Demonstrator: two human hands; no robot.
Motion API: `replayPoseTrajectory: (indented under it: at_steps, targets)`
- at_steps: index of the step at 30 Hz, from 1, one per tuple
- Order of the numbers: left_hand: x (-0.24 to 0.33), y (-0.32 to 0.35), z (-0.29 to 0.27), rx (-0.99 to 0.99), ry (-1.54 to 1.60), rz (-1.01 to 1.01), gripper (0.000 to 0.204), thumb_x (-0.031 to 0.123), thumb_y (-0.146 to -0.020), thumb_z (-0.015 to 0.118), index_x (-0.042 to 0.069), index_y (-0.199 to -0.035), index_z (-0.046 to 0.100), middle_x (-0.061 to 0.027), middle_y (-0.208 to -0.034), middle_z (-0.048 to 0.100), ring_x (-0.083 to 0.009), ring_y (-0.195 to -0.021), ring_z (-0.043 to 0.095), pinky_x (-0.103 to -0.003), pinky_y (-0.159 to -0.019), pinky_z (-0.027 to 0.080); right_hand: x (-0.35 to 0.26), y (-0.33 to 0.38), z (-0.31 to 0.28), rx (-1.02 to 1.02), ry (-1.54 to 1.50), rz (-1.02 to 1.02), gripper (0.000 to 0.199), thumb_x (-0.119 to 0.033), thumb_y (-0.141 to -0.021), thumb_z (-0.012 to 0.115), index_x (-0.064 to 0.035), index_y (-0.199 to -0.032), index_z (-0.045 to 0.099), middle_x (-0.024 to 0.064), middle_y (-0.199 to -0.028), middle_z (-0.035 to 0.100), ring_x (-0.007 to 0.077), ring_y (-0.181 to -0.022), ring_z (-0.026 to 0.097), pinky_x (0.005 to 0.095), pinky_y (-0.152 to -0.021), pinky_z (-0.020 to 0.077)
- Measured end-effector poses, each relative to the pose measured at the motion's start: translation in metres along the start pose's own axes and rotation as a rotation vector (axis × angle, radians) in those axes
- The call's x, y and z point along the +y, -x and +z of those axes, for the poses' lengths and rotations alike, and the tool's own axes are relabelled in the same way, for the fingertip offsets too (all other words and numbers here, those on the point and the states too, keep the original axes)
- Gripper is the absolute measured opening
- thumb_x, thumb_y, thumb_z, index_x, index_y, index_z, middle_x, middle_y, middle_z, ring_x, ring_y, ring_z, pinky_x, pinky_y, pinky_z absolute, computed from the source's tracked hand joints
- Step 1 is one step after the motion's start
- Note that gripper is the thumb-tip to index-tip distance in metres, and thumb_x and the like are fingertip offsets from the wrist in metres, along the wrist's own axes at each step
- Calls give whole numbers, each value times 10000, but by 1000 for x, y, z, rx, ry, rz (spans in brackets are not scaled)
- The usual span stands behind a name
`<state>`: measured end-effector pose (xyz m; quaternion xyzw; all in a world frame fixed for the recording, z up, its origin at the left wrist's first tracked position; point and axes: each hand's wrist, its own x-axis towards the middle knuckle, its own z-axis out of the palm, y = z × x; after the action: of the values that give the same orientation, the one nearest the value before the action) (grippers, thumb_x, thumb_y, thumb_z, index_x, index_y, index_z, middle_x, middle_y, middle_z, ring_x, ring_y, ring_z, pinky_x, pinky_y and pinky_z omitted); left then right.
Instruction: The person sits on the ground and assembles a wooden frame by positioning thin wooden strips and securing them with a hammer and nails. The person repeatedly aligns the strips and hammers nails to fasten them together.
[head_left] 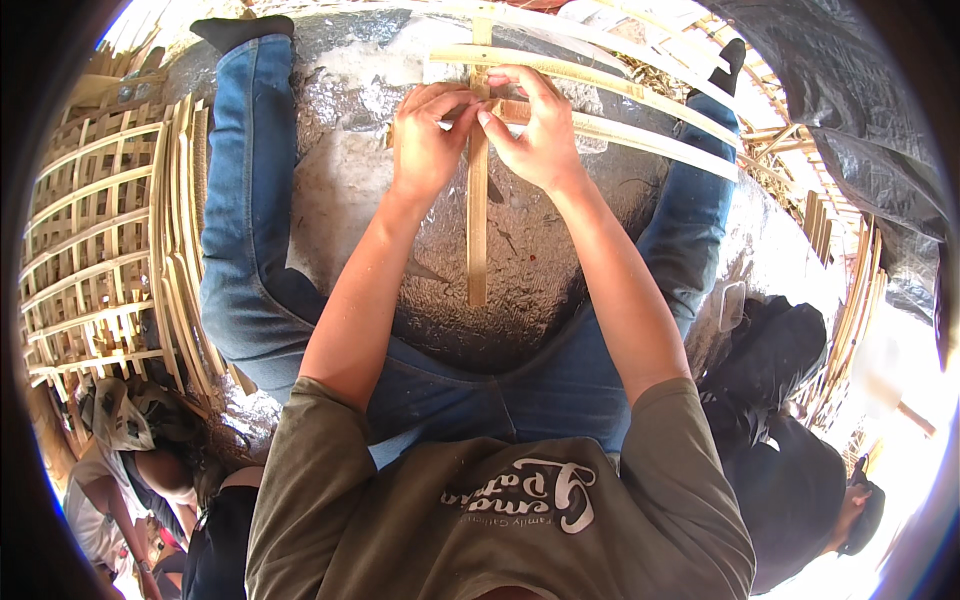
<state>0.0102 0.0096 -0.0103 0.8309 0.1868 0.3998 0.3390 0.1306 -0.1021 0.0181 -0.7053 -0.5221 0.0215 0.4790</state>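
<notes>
Glossy grey ground (556, 245) spreads beneath the centre strip (477, 225), which lies between our legs. The lower strip (645, 143) crosses it, and the upper strip (590, 73) crosses it farther from us. Our left hand (430, 135) and right hand (540, 135) are both narrow, pinching the lower strip at the centre strip; our fingers hide which lies on top. We would do well to pinch close to that crossing, keeping it square and untwisted. Right of the centre strip, well apart, is a clear tub (733, 306); we cannot tell its contents.
</notes>
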Motion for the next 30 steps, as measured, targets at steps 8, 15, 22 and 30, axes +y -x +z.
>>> replayPoseTrajectory:
  at_steps: [8, 15, 22, 30]
  targets:
    - [0, -1, -2, -2, -13, 10, 137, -9, -818, 780, 25, -950, 768, -115, -998, 746, -236, -852, 742, -328, -737, 605, -14, 1, -10, 97, 17, -103, 428, -77, -807, 760, -25, -1207, 618, 136, -1056, 701, 266, -1021, 685, 361, -908, 529]
    - [0, 0, 2, -29, -17, -73, 113, 94, -804, 824, 65, -909, 794, -83, -998, 761, -211, -916, 703, -346, -827, 586, -28, 25, -95, 195, 54, -133, 473, -124, -808, 762, -8, -1239, 604, 130, -1058, 696, 260, -998, 665, 372, -904, 527]
    - [1, -2, 3, -15, 44, -75, 118, 3, -832, 777, 43, -943, 783, -98, -1026, 743, -201, -885, 730, -300, -723, 626, -17, 157, -234, 636, 301, 248, 298, -112, -975, 648, 44, -1224, 601, 149, -1152, 662, 236, -997, 675, 359, -925, 526]
    - [1, 0, 2, -27, 58, -89, 133, -45, -847, 733, 26, -957, 759, -84, -1023, 749, -179, -881, 743, -294, -780, 614, -52, 341, -251, 284, 845, 863, 211, -91, -939, 671, -13, -1127, 618, 146, -956, 685, 290, -847, 688, 384, -825, 538]
